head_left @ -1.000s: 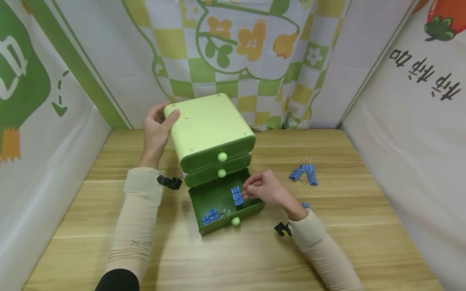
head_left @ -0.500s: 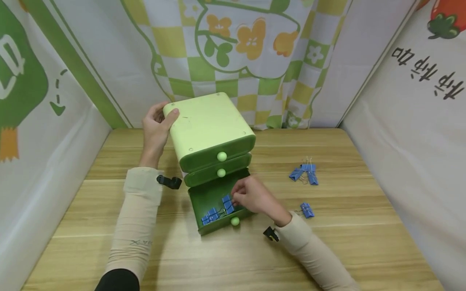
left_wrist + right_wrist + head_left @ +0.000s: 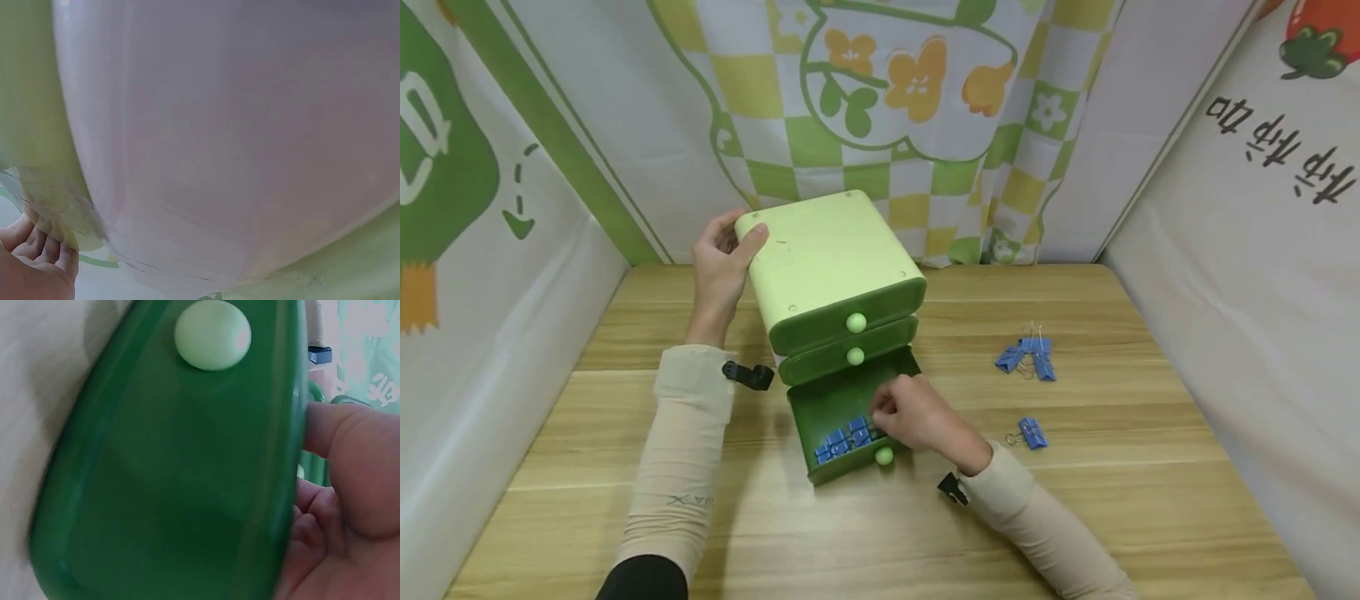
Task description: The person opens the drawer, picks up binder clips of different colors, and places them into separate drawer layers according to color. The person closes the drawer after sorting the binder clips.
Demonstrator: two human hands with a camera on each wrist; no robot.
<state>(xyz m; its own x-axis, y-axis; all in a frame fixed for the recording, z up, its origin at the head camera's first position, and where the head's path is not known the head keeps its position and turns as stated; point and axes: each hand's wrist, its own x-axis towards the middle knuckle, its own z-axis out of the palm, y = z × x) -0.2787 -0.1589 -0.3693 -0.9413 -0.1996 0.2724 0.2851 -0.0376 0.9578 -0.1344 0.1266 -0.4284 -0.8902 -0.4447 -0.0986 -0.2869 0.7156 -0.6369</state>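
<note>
My left hand (image 3: 722,262) grips the back left corner of a light green drawer cabinet (image 3: 831,254), thumb on top and fingers behind. The cabinet's dark green bottom drawer (image 3: 820,400) is pulled out. Inside it, my right hand (image 3: 913,417) pinches a blue binder clip (image 3: 860,431) by its wire handle end, low beside other blue binder clips (image 3: 832,446) at the drawer's front left. In the right wrist view the drawer front with its round knob (image 3: 212,334) hides the held clip; the right hand's thumb (image 3: 356,462) and curled fingers show behind it.
Several blue binder clips (image 3: 1041,358) lie in a cluster on the wooden table (image 3: 1120,492) to the right. A single blue binder clip (image 3: 1033,433) lies nearer. A checkered curtain (image 3: 910,179) hangs behind the cabinet.
My right hand has moved left and down inside the drawer, bringing the blue binder clip alongside those at the front left. My left hand has stayed on the cabinet corner.
</note>
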